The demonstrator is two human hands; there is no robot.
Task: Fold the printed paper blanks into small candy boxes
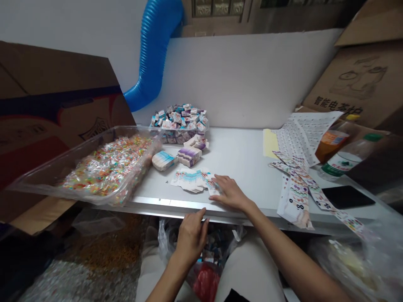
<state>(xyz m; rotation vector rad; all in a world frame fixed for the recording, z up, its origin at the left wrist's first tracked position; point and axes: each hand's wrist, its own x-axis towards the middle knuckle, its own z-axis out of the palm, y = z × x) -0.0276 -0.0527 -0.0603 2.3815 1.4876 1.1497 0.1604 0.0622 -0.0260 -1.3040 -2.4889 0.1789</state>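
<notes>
My right hand [229,192] rests at the right end of a fanned row of flat white-and-blue printed cartons [189,179]. Its thumb and fingers grip the two ends of the end carton [212,184]. Just in front of the table edge hovers my left hand [192,235], with index finger and thumb apart and nothing visible between them. Behind the fan lie a stack of blue-and-white cartons [164,160] and a purple-and-white stack [189,156]. Below my left hand, a plastic bag [165,239] in my lap holds small folded boxes, partly hidden.
To the left, a clear tray [126,195] holds colourful wrapped pieces. A clear tub [201,136] of small folded boxes stands behind. On the right are printed strips [296,201], a phone [348,197], bottles [341,161] and paper sheets [294,134]. A blue hose [154,50] hangs behind.
</notes>
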